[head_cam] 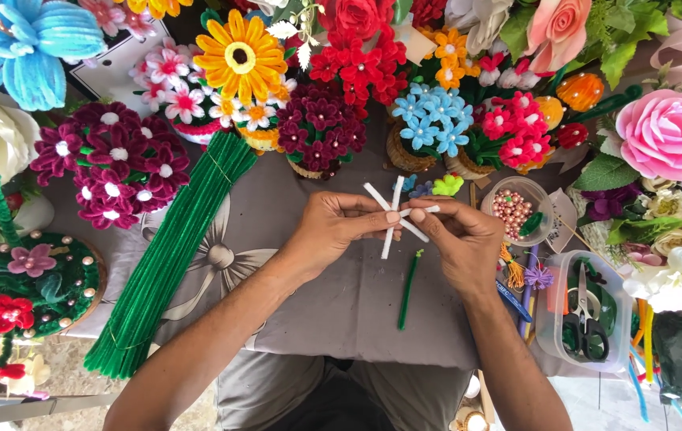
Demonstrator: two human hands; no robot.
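Head view shows both your forearms reaching in over the grey cloth (341,295). Your left hand (333,231) and right hand (461,239) meet at the centre, fingertips pinching crossed white pipe cleaners (395,214), fuzzy and thin. 1 green stem (409,289) lies just below; a bundle of green pipe cleaners (173,255) lies left.

White pipe cleaner pieces (394,214), short fuzzy strips crossed in a star shape, held up off the grey cloth, center of frame, slightly above middle.
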